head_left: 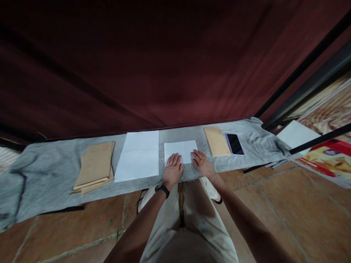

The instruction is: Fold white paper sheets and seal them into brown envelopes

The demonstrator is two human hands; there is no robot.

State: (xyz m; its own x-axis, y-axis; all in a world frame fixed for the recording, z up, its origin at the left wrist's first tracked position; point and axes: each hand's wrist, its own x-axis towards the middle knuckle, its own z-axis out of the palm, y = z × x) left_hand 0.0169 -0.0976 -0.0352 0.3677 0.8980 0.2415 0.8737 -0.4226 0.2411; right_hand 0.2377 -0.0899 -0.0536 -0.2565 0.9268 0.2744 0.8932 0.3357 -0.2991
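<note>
A small white sheet of paper (179, 147), seemingly folded, lies straight in front of me on the grey cloth. My left hand (173, 170) rests flat on its lower left part, fingers stretched out. At the lower right corner, my right hand (202, 163) also lies flat, fingertips on the paper's edge. To the left is a stack of larger white sheets (139, 155) with a faint crease across the top one. Right of the small paper lies a brown envelope (217, 141). Farther left sits a loose pile of brown envelopes (95, 160).
A phone (235, 144) with a dark screen lies right of the single envelope. The grey cloth (55, 157) covers a narrow bench. Dark red fabric (164, 65) hangs behind it. At right are a black metal bar (320, 142) and a red and yellow printed package (331, 159).
</note>
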